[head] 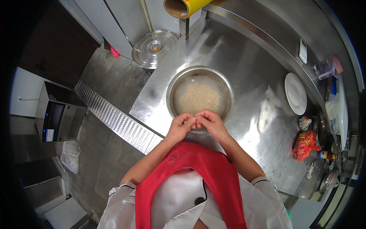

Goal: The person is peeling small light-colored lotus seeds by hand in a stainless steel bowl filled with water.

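Note:
In front of me a round stainless steel basin point(228, 96) holds cloudy water with many small pale beans or nuts point(200, 97) heaped on its bottom. Over the basin's near rim, my left hand point(183, 124) and my right hand point(210, 121) meet, thumbs and curled fingers pinched together at the tips. Whatever may be between the fingertips is too small and too covered to make out. Both hands are above the water. One small pale piece point(192, 80) lies apart from the heap, near the far side of the basin.
The basin stands on a stainless steel table point(160, 94). To the right are a white oval plate point(296, 94), a red plastic bag point(304, 146) and a bottle point(327, 155). A lidded metal pot point(154, 47) stands beyond the left edge; a yellow roll point(191, 5) hangs overhead.

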### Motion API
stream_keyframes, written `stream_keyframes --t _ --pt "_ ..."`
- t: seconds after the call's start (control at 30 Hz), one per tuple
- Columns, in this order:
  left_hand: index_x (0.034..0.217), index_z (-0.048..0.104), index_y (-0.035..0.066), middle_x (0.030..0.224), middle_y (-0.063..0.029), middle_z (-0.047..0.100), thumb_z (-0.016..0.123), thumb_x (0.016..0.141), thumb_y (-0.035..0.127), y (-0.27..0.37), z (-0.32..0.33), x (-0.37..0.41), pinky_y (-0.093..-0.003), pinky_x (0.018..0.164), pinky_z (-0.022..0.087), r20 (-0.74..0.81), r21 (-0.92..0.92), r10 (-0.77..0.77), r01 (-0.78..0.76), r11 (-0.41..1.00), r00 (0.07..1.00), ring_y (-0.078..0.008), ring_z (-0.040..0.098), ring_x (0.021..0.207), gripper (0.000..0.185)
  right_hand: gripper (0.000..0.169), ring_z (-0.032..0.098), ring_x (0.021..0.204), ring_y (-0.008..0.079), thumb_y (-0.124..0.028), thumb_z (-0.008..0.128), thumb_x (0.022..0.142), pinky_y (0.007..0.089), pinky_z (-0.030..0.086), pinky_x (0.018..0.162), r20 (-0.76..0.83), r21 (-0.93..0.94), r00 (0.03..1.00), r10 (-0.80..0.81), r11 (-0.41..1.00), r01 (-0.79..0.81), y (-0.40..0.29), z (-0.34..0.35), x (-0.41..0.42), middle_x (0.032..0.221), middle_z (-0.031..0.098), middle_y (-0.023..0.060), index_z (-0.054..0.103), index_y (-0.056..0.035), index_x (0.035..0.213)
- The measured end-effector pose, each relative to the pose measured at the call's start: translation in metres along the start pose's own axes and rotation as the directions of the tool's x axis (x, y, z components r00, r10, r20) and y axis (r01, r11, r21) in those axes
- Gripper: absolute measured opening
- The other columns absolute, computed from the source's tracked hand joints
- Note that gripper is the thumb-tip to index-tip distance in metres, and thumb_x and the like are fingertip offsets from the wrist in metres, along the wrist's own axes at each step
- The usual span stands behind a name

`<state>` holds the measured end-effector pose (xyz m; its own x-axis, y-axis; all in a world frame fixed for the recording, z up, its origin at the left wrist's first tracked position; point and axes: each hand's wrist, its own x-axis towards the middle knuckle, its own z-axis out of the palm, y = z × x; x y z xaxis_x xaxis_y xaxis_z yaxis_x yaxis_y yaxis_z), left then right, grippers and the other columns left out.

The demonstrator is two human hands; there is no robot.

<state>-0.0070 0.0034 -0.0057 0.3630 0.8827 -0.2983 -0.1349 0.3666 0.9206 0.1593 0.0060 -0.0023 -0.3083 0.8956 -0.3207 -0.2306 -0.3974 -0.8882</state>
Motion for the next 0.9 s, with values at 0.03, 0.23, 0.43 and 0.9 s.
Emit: stream_keyframes --t 0.03,0.23,0.43,0.9 --pt "0.088 0.055 0.005 0.069 0.0006 0.054 0.050 0.093 0.019 -0.001 0.000 0.000 -0.0165 0.048 0.029 0.003 -0.008 0.013 -0.013 1.000 1.000 -0.0029 0.038 0.054 0.016 0.008 0.052 0.070 0.0066 -0.006 0.055 0.088 0.0205 0.043 0.066 0.020 -0.007 1.000 -0.020 1.000 0.020 -0.002 0.001 0.000 0.081 0.058 0.0004 0.058 -0.0017 0.094" --pt "0.079 0.055 0.006 0.065 0.0027 0.052 0.050 0.092 0.017 -0.007 -0.004 0.000 -0.0187 0.051 0.033 -0.022 0.027 0.027 -0.026 0.999 0.999 -0.0029 0.041 0.057 0.018 0.012 0.055 0.074 0.0079 -0.006 0.055 0.088 0.0213 0.046 0.068 0.104 -0.067 0.993 -0.058 0.996 0.065 -0.006 -0.002 0.002 0.087 0.060 0.0034 0.057 0.0003 0.097" --pt "0.083 0.054 0.005 0.067 0.0014 0.052 0.048 0.094 0.020 -0.010 -0.006 0.001 -0.0168 0.051 0.031 -0.035 -0.015 0.038 -0.039 0.999 0.999 -0.0035 0.040 0.056 0.020 0.010 0.056 0.075 0.0087 -0.006 0.056 0.088 0.0224 0.047 0.069 0.091 -0.044 0.995 -0.039 0.998 0.043 -0.004 -0.005 0.002 0.086 0.061 0.0041 0.057 0.0000 0.096" --pt "0.079 0.056 0.004 0.064 0.0025 0.052 0.051 0.091 0.015 -0.002 -0.001 -0.001 -0.0186 0.053 0.034 -0.031 0.105 0.057 -0.054 0.993 0.998 -0.0031 0.045 0.059 0.017 0.008 0.058 0.074 0.0086 0.000 0.055 0.086 0.0217 0.048 0.066 0.033 -0.240 0.988 -0.150 0.959 0.154 0.001 -0.004 0.003 0.084 0.061 0.0040 0.056 0.0003 0.094"
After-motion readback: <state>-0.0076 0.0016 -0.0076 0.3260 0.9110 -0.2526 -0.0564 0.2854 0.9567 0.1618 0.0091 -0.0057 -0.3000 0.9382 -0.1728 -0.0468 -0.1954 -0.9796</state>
